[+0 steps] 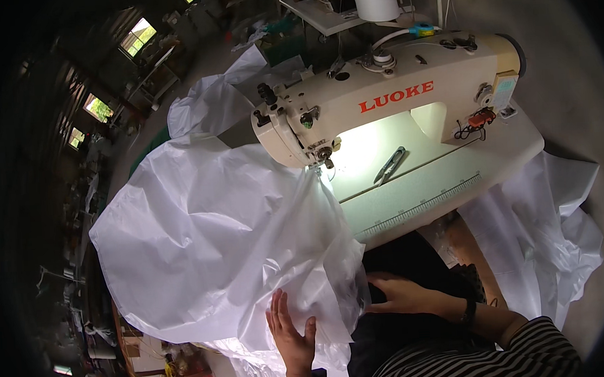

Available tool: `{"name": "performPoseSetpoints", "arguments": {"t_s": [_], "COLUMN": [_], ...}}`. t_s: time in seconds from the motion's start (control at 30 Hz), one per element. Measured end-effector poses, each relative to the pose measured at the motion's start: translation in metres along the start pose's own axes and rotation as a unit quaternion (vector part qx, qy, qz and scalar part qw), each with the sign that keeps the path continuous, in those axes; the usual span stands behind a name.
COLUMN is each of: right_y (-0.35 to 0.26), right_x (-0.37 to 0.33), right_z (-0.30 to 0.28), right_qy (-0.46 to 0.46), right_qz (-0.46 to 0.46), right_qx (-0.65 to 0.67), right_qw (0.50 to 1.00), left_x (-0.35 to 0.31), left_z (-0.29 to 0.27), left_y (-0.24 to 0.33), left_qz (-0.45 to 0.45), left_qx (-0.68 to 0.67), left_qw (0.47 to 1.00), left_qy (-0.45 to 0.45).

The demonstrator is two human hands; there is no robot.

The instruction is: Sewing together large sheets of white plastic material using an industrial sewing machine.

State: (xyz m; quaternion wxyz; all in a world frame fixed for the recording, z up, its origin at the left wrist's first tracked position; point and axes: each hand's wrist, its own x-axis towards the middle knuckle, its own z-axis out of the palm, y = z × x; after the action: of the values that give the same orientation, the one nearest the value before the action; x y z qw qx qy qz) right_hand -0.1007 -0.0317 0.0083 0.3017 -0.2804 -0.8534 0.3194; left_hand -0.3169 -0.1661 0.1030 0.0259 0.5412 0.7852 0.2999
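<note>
White sheeting [195,228] is being draped from the needle end of an industrial sewing machine [353,121] bearing red lettering [396,96], the left hand [292,332] being held open against it, the right hand's [400,294] grip at its edge being hidden.

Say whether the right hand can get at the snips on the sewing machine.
Probably yes: the snips lie uncovered on the machine bed, and the way from the right hand, at the edge of the white sheet, looks free.

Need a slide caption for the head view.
Wrinkled white sheet at the needle end of a cream long-armed sewing machine, left hand over it, right hand at its edge.
</note>
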Motion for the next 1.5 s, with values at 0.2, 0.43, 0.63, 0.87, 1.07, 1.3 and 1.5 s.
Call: {"name": "performPoseSetpoints", "arguments": {"t_s": [0.2, 0.43, 0.63, 0.87, 1.07, 1.3, 1.5], "right_y": [-0.065, -0.087, -0.096, -0.135, -0.169, -0.184, -0.186], "right_x": [-0.014, -0.072, -0.090, -0.066, -0.056, -0.064, -0.074], "right_z": [-0.040, -0.064, -0.087, -0.062, -0.049, -0.016, 0.014], "right_qy": [-0.396, -0.283, -0.309, -0.368, -0.408, -0.295, -0.187], "right_qz": [0.130, 0.008, -0.064, -0.254, -0.202, -0.246, -0.305], "right_qx": [0.443, 0.274, 0.272, 0.221, 0.270, 0.206, 0.068], "right_qw": [0.794, 0.919, 0.909, 0.867, 0.848, 0.900, 0.931], "left_x": [-0.006, -0.048, -0.084, -0.123, -0.122, -0.150, -0.139], "left_z": [0.008, 0.034, 0.024, -0.069, -0.069, -0.064, -0.078], "left_y": [-0.029, 0.050, -0.009, 0.016, 0.036, 0.032, 0.036], "left_qz": [-0.017, 0.055, 0.014, -0.065, -0.140, -0.171, -0.246], "left_qx": [0.058, 0.079, 0.117, -0.032, -0.078, -0.345, -0.470], "left_qw": [0.995, 0.995, 0.993, 0.997, 0.984, 0.919, 0.833], "left_qy": [-0.080, -0.011, -0.010, -0.018, -0.071, -0.088, -0.156]}}
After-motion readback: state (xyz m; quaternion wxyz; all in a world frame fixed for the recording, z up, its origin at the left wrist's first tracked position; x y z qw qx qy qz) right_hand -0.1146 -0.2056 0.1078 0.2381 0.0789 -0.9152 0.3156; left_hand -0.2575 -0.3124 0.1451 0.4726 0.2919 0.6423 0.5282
